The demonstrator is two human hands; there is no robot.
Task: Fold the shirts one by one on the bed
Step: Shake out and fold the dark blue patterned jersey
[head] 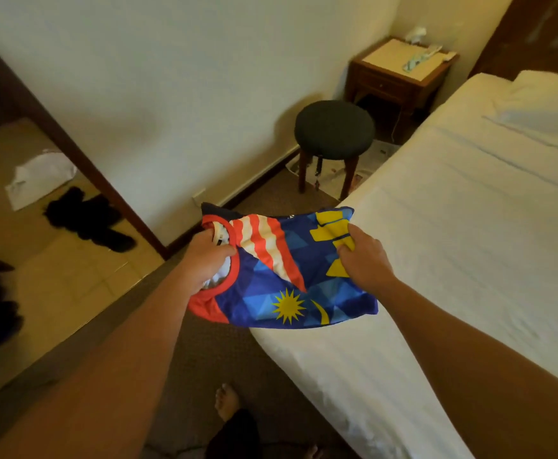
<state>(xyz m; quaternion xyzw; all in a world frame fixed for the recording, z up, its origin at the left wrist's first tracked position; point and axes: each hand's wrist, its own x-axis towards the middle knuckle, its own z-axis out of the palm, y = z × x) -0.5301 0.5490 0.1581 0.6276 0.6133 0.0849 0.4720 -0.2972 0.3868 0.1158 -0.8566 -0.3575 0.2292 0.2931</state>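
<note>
We hold the blue shirt (287,273) in the air over the near left corner of the bed (453,260), already bunched into a compact bundle. Our left hand (204,263) has its grip closed round the red collar, our right hand (365,260) pinches the yellow-printed cloth. To do this well, we judge, we should carry it right, well in from the mattress edge, and lay it flat. The white sheet offers wide room; the stool (334,130) stands far off.

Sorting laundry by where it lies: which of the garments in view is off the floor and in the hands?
The blue flag-print shirt, gripped by the left hand and right hand. The white garment and black garment lie on the tiles.
</note>
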